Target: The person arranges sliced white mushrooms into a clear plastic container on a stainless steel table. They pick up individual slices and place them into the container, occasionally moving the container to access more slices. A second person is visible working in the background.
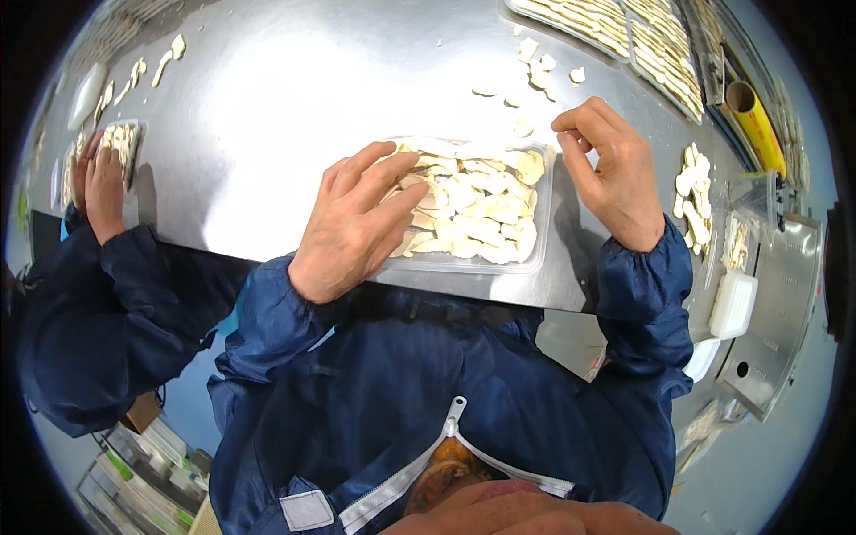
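Observation:
A clear plastic tray (543,227) lies on the steel table before me, near its front edge. Overlapping rows of pale slices (475,200), apparently mushroom, cover its inside. My left hand (358,214) is over the tray's left side with its fingers spread; it hides part of the slices, and I cannot tell whether the fingertips touch them. Just beyond the tray's far right corner is my right hand (612,170), thumb and forefinger tips almost meeting. Whether something small is pinched there does not show. Several loose slices (537,70) lie past the tray.
Filled trays (582,23) stand at the far right. A slice pile (693,194) lies right of my arm, near a yellow tube (756,124) and a white container (733,304). At left, a co-worker's hands (103,184) are at another filled tray (127,144).

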The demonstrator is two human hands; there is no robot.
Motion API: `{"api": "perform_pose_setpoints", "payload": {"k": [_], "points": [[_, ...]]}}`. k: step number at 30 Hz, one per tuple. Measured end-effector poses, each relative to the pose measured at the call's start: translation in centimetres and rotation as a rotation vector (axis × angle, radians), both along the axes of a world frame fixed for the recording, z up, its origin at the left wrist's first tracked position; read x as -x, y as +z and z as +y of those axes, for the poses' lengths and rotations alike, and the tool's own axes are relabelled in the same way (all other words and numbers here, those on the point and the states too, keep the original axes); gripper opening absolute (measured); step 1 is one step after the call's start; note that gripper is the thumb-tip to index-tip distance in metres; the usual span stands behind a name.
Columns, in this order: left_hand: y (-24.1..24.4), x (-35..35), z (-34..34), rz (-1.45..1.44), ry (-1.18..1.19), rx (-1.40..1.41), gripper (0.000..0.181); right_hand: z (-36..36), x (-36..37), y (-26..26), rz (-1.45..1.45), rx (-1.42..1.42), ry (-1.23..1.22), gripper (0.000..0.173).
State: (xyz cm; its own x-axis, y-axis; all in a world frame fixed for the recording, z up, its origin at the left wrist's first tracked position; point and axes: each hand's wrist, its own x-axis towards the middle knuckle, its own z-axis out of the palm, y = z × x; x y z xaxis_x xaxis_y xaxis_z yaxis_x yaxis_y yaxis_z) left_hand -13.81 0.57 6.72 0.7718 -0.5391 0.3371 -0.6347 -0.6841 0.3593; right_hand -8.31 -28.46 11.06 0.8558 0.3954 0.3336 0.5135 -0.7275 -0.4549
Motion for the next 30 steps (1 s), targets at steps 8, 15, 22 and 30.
{"api": "perform_pose_setpoints", "payload": {"k": [8, 15, 22, 30], "points": [[4.3, -4.6, 0.8, -0.037, 0.03, 0.141, 0.025, -4.5, -0.6, -2.8, -0.031, 0.044, -0.163, 0.01], [2.1, -13.7, -2.5, 0.393, -0.038, 0.043, 0.022, -1.4, -3.0, -5.3, -0.121, 0.063, 0.149, 0.031], [0.6, -16.3, -6.8, 0.289, -0.107, -0.121, 0.019, -1.0, -4.0, -5.7, -0.037, 0.137, 0.19, 0.023], [1.6, -14.7, -4.7, 0.287, -0.138, -0.052, 0.018, -2.9, -3.0, -5.4, -0.092, 0.174, 0.162, 0.014]]}}
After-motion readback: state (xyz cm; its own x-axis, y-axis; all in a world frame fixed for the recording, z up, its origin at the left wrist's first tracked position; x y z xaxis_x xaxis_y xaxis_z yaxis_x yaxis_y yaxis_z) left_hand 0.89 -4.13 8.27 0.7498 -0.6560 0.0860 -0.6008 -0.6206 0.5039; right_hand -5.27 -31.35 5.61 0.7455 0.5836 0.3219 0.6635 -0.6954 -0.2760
